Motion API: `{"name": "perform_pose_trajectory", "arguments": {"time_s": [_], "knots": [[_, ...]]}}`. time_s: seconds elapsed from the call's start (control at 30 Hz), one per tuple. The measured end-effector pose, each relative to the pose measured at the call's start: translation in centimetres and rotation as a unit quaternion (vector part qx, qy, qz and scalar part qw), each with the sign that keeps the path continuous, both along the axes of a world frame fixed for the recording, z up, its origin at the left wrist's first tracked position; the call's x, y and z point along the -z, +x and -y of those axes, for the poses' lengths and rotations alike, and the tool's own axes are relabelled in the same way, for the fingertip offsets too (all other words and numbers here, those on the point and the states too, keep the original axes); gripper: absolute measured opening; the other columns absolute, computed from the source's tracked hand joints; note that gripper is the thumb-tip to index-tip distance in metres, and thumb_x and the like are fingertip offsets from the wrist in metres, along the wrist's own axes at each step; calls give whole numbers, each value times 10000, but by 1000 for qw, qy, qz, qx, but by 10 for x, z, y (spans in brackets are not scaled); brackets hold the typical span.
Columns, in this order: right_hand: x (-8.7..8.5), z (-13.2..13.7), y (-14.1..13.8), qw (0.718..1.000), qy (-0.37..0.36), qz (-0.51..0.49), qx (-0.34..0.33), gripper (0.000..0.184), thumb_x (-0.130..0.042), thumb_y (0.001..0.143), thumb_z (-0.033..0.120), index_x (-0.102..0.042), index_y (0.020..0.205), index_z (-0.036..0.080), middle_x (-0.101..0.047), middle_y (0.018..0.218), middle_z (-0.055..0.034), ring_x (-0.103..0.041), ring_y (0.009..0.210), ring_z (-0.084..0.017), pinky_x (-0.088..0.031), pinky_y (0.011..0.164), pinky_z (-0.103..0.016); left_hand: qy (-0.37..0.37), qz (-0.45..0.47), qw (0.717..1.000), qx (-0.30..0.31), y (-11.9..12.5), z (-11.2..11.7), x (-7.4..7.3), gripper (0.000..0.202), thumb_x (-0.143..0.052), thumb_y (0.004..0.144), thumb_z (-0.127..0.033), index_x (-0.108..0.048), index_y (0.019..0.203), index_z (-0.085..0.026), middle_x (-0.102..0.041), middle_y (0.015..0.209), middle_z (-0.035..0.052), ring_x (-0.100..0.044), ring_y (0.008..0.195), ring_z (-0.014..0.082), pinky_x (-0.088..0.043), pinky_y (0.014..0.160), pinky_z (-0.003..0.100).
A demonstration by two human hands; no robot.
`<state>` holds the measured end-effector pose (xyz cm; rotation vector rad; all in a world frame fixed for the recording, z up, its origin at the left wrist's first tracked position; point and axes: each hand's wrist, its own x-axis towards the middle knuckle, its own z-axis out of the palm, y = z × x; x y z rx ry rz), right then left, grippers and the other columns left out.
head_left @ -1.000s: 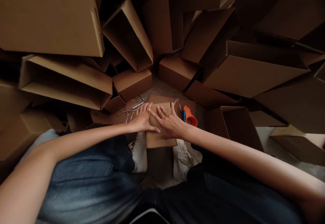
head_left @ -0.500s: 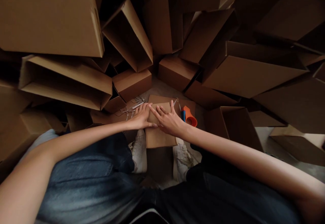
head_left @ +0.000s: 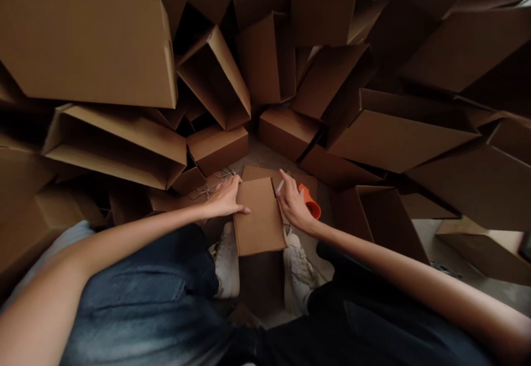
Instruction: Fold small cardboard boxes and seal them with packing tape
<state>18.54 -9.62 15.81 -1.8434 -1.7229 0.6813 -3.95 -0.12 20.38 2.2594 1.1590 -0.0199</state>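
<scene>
A small, flat brown cardboard box (head_left: 260, 219) is between my two hands, over the floor between my shoes. My left hand (head_left: 226, 197) grips its left edge, with the thumb lying on the top face and the fingers along the side. At the right edge is my right hand (head_left: 293, 203), its index finger stretched out and its other fingers loosely bent beside the box. A thin whitish strip shows by those fingertips. Just right of this hand lies an orange object with a round opening (head_left: 311, 203), partly hidden by the hand.
Brown cardboard boxes crowd the far side and both flanks, among them an open box (head_left: 116, 147) at left and another open box (head_left: 384, 219) at right. Whitish strips (head_left: 205, 189) lie beyond my left hand. A flat cardboard piece (head_left: 257, 172) lies behind the small box.
My hands have moved apart from the middle of the box's top face to its left and right edges. The view has shifted, so everything sits slightly lower.
</scene>
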Motion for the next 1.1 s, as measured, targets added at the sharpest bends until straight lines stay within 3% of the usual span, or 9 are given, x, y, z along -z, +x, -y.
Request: {"name": "perform_pose_trajectory", "arguments": {"time_s": [0.13,0.23,0.4,0.53,0.63,0.77,0.83,0.97,1.1], "knots": [[32,18,35,965,-206,-138,88,625,-166,947,413,-230,1501,132,-359,1522,-246,-368,1419,-303,-372,1032,-629,-19,-27,999,-29,-17,-17,-2,535,-737,638,-543,-536,1011,-217,-657,1012,93,-621,941,318,-436,767,373],[42,43,46,926,-331,-173,52,581,-94,941,384,-517,1265,152,-660,1198,-231,-675,1075,-316,-529,759,-568,-68,-31,997,-10,-27,-33,-3,439,-702,642,-578,-595,829,-195,-652,818,50,-607,779,243,-362,640,284],[42,81,30,856,-459,-236,-14,483,-154,914,298,-616,979,172,-731,1072,-151,-723,979,-223,-542,718,-405,-167,8,986,17,-30,-38,-11,476,-602,692,-644,-600,617,-173,-494,584,-21,-460,596,139,-258,559,250],[41,82,15,843,-469,-259,-43,267,-442,803,292,-651,944,209,-743,1032,-87,-706,1007,-222,-512,814,-385,-238,68,969,11,-23,-31,-21,508,-633,669,-670,-605,632,-164,-496,595,-23,-439,599,132,-275,561,243],[43,74,15,847,-452,-277,-34,299,-576,733,293,-645,1019,242,-736,1040,-70,-675,1058,-259,-476,869,-416,-255,121,959,11,-17,-23,-34,493,-645,697,-646,-627,708,-153,-556,663,-13,-478,650,143,-328,600,242],[45,62,24,821,-461,-338,16,413,-385,887,478,-599,1081,182,-701,1124,-147,-677,1043,-250,-448,921,-451,-187,163,968,32,-13,-4,-62,437,-614,809,-574,-639,765,-141,-574,714,-9,-508,706,151,-366,641,243],[44,59,29,782,-464,-411,70,555,-234,925,568,-599,1045,168,-698,1106,-172,-685,1014,-245,-452,925,-447,-158,166,970,79,-11,6,-77,402,-596,868,-521,-635,746,-139,-559,712,-16,-506,714,140,-366,651,234],[35,58,36,646,-404,-623,178,648,-220,916,631,-651,946,149,-732,948,-162,-697,923,-256,-468,939,-404,-160,146,948,235,-8,16,-97,343,-633,890,-456,-673,739,-151,-594,730,-7,-535,715,130,-388,682,232],[25,59,36,599,-361,-687,197,566,-345,908,574,-684,1008,132,-753,898,-130,-704,873,-242,-480,943,-352,-277,95,907,302,-11,14,-88,390,-806,707,-510,-739,931,-198,-704,913,29,-632,869,193,-450,801,267]]}}
